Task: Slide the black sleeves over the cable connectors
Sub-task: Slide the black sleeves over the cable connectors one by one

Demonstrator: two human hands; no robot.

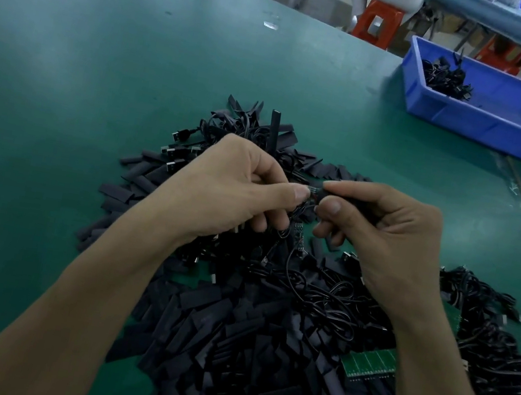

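While the fingers (291, 193) of the left hand (236, 189) pinch the connector (313, 191) at the end of one thin cable, the fingers (330, 206) of the right hand (384, 240) pinch a black sleeve (339, 198) and hold its open end right at that connector. The two seem to touch, but little colored wires show between the thumbs, so the sleeve looks only just started, not pushed all the way on. Both hands are held up over the middle of the counter (64, 75). Under them lies a big heap of loose sleeves (219, 346), going down to the near edge, with a tangle of black cables (503, 351) beside it on the right and some green boards (369, 364) poking out. By the far right edge sits a blue bin (474, 120) with only a small bunch of cables (445, 78) in it. I think most of the job is left to do, since the heaps are large and the bin is nearly bare
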